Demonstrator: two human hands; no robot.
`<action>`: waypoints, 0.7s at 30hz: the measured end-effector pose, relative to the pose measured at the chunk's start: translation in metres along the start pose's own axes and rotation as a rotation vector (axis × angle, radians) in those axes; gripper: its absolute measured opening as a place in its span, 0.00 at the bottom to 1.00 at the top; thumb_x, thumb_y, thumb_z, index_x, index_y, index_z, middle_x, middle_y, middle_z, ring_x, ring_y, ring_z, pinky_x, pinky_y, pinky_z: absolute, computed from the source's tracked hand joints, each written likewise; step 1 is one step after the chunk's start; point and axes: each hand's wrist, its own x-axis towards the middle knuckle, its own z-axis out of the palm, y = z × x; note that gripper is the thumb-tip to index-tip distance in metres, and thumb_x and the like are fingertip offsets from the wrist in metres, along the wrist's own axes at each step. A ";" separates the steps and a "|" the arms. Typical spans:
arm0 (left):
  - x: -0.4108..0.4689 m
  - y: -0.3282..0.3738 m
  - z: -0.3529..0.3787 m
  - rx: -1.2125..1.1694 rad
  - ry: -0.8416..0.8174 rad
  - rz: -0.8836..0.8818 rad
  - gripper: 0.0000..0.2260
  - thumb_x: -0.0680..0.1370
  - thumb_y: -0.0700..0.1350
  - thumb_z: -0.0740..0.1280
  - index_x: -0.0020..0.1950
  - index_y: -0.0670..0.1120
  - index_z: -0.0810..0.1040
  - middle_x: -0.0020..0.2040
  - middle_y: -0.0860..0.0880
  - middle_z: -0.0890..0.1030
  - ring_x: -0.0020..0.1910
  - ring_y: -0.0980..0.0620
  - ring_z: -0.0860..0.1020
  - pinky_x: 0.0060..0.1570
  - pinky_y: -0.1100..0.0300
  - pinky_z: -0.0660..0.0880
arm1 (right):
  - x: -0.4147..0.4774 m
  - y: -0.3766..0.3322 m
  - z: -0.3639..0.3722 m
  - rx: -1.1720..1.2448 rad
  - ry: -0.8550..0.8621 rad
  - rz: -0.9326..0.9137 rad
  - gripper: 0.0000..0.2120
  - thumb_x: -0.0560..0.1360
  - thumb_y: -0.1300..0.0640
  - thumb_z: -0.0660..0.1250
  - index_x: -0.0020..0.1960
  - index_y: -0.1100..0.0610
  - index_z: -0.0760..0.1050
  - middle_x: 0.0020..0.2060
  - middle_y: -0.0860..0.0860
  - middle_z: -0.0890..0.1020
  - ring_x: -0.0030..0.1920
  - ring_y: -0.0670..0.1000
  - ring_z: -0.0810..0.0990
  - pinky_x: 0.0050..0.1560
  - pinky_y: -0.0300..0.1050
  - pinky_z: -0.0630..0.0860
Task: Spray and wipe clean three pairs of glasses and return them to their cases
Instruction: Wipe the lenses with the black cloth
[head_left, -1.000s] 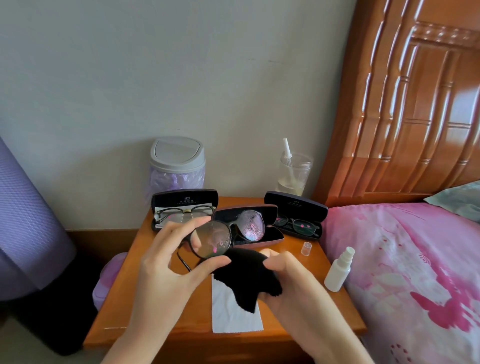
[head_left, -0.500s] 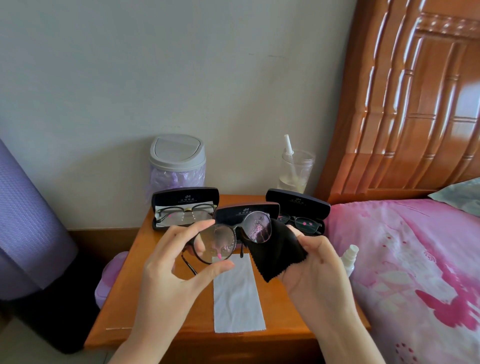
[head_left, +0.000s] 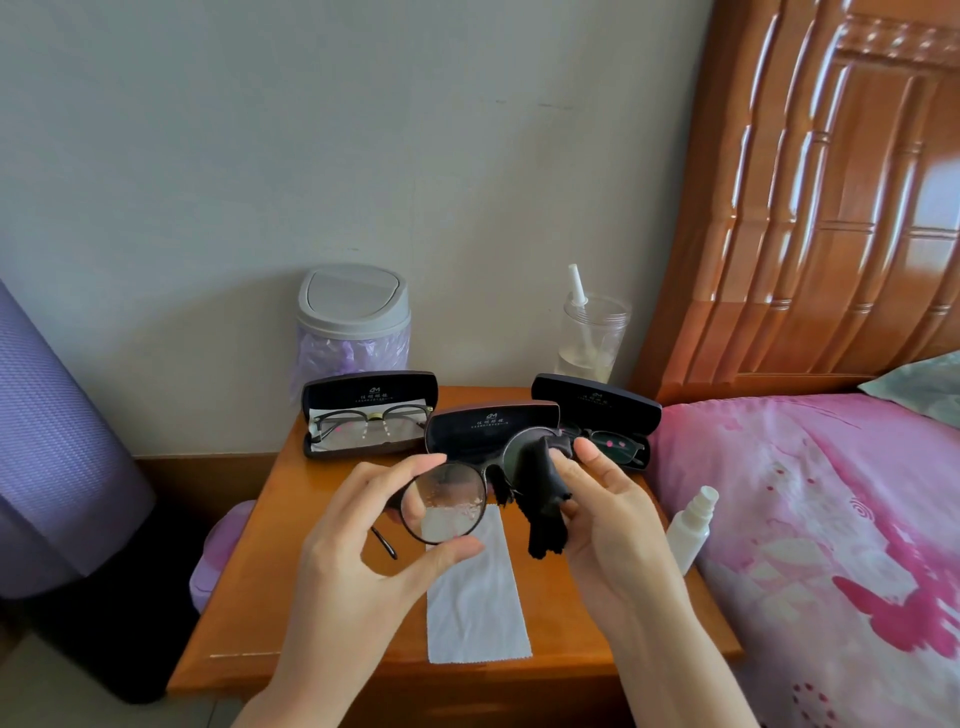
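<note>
My left hand (head_left: 358, 540) pinches the left lens rim of round dark-framed glasses (head_left: 447, 501), held above the nightstand; that lens looks misted. My right hand (head_left: 602, 509) presses a black cloth (head_left: 540, 493) onto the other lens, thumb and fingers on either side. Behind the glasses an open brown-edged case (head_left: 488, 426) lies with nothing visible in it. An open black case (head_left: 369, 410) at the back left holds thin-framed glasses (head_left: 371, 421). A second open black case (head_left: 597, 410) at the back right holds dark glasses (head_left: 618, 441). A white spray bottle (head_left: 693, 525) stands near the nightstand's right edge.
A white cloth (head_left: 472, 603) lies flat on the wooden nightstand (head_left: 270, 597). A small lidded bin (head_left: 353, 322) and a clear cup with a straw (head_left: 592, 332) stand at the back by the wall. A pink-covered bed (head_left: 831, 519) and wooden headboard are on the right.
My right hand lifted the black cloth from the nightstand and closed it over the right lens. The glasses tilted and dropped a little in my left hand.
</note>
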 end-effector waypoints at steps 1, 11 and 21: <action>-0.001 0.000 0.001 -0.002 -0.003 -0.011 0.24 0.66 0.59 0.70 0.60 0.54 0.75 0.41 0.63 0.72 0.45 0.63 0.74 0.53 0.78 0.68 | 0.000 0.000 0.002 -0.008 0.001 0.008 0.23 0.71 0.61 0.69 0.64 0.56 0.68 0.47 0.56 0.84 0.38 0.49 0.85 0.33 0.38 0.78; 0.017 0.003 -0.007 -0.516 -0.202 -0.438 0.33 0.60 0.78 0.62 0.59 0.62 0.76 0.60 0.61 0.79 0.63 0.61 0.74 0.63 0.61 0.70 | -0.004 -0.021 0.014 -0.132 -0.221 -0.053 0.24 0.71 0.63 0.67 0.66 0.53 0.67 0.38 0.51 0.86 0.39 0.48 0.85 0.34 0.36 0.78; 0.032 0.018 -0.011 -0.678 -0.146 -0.694 0.09 0.72 0.45 0.67 0.48 0.49 0.85 0.45 0.48 0.86 0.46 0.52 0.84 0.41 0.66 0.80 | -0.009 -0.020 0.027 -0.358 -0.355 -0.062 0.27 0.62 0.59 0.72 0.60 0.57 0.71 0.40 0.56 0.83 0.40 0.53 0.85 0.40 0.41 0.79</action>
